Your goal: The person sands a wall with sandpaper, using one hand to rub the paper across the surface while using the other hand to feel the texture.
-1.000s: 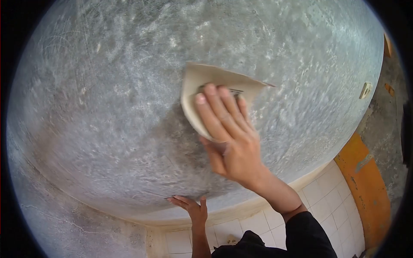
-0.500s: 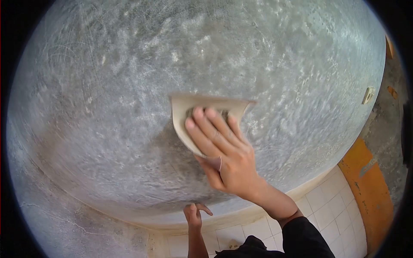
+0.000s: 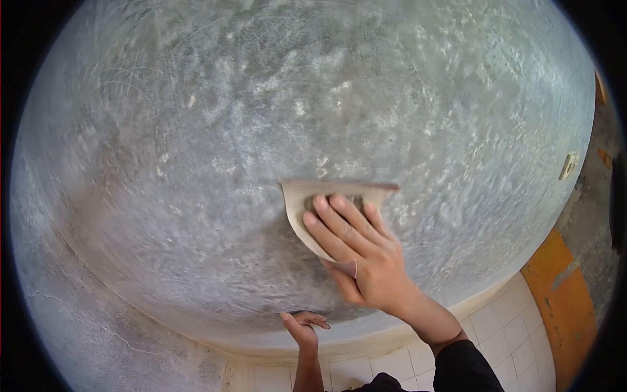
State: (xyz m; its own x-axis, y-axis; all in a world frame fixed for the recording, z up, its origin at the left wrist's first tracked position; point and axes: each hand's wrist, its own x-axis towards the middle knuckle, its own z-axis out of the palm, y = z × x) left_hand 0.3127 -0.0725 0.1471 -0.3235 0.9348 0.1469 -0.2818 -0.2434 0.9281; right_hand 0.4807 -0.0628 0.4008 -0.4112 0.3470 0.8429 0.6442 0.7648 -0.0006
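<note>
My right hand point(image 3: 366, 251) presses a sheet of sandpaper point(image 3: 297, 202) flat against the grey wall point(image 3: 215, 144). The sheet's pale back faces me, with dark smudges around the fingertips, and its lower edge is folded up between thumb and palm, showing a brownish side. Lower down, my left hand point(image 3: 305, 326) is near the base of the wall, empty, with thumb and fingers apart. Whether its fingers touch the wall I cannot tell.
White floor tiles point(image 3: 392, 366) run along the foot of the wall. An orange painted strip point(image 3: 562, 287) stands at the right, and a small socket or switch plate point(image 3: 569, 166) is on the wall's right part. A cracked grey surface point(image 3: 98, 340) lies at lower left.
My right hand and the sandpaper have moved down and slightly right across the wall. My left hand has shifted a little right, its thumb now further from the fingers.
</note>
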